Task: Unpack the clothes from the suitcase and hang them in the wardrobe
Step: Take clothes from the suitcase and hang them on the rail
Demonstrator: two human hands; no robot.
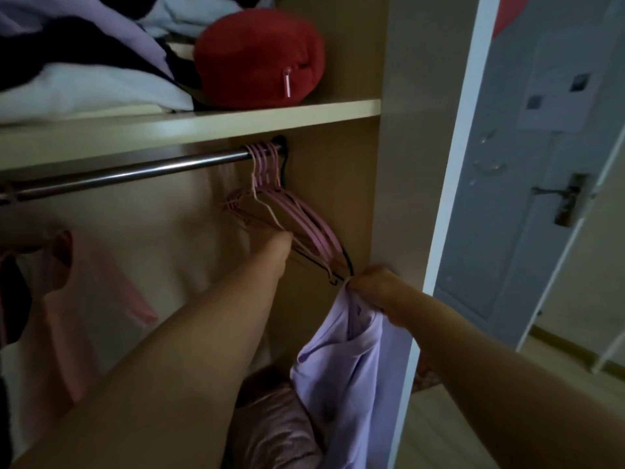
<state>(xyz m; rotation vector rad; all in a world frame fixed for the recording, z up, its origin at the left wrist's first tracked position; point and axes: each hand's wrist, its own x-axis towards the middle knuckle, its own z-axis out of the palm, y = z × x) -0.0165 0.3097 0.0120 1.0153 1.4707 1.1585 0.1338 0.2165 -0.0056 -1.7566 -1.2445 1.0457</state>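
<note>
R hand (pixel 375 287) grip pinches the lilac garment (pixel 351 367), which hangs straight below it. The pink hangers (pixel 304 225) slant up-left from that grip; L hand (pixel 279 243) is nearer, among them, fingers hidden, can't tell its grip.

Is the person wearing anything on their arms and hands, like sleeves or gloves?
No. The left arm and right arm are both bare, with no sleeves showing. The left hand and right hand have no gloves, and neither wrist shows a watch or bracelet. The picture is too dim and blurry to tell about rings.
</note>
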